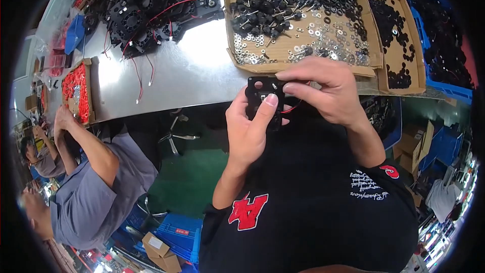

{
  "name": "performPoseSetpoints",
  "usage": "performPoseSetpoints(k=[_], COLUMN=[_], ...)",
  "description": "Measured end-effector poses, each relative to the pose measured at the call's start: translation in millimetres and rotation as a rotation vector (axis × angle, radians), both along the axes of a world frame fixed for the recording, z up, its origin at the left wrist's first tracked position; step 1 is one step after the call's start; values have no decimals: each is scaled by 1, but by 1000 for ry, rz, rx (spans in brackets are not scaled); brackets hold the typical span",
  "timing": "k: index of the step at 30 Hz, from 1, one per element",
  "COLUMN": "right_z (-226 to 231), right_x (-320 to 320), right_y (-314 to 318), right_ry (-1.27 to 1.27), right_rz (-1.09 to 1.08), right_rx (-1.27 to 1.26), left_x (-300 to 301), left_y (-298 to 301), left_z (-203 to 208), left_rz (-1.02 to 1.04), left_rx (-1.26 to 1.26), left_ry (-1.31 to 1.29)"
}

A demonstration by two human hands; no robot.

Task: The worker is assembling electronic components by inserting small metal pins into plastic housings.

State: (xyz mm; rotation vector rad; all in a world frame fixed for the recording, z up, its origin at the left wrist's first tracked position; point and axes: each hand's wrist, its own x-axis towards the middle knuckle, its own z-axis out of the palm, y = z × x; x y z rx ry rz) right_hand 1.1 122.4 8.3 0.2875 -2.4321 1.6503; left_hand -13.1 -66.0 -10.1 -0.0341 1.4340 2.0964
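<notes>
A flat black plastic part (258,82) with a round hole near one corner is tilted up just off the table's near edge. My left hand (245,134) grips it from the left, the thumb lying across its face and the fingers behind. My right hand (331,91) is closed in a pinch at the part's upper right corner. Whatever sits between those fingertips is hidden. A thin red wire (289,108) hangs from the part beneath my right hand.
Ahead, a cardboard tray (303,63) holds black-headed screws, washers and nuts. Another tray (404,91) at right has small black pieces, beside a blue crate (449,90). Black fan assemblies (134,20) with wires are heaped at left. A co-worker (96,192) sits left near red parts (76,88).
</notes>
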Motion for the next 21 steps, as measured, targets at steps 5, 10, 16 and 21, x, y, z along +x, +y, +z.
performPoseSetpoints(k=[5, 10, 16, 21], right_z=[-7, -16, -22, -24], right_x=[13, 21, 34, 41], right_y=[8, 26, 48, 63], right_ry=[4, -1, 213, 374], right_rz=[32, 114, 122, 67], right_rx=[-122, -323, -22, 120], left_x=[18, 39, 62, 73], left_y=[13, 35, 63, 81], left_z=[7, 13, 18, 18], left_rz=[36, 105, 177, 214], left_rx=[-58, -115, -188, -209], left_ry=[29, 32, 37, 52])
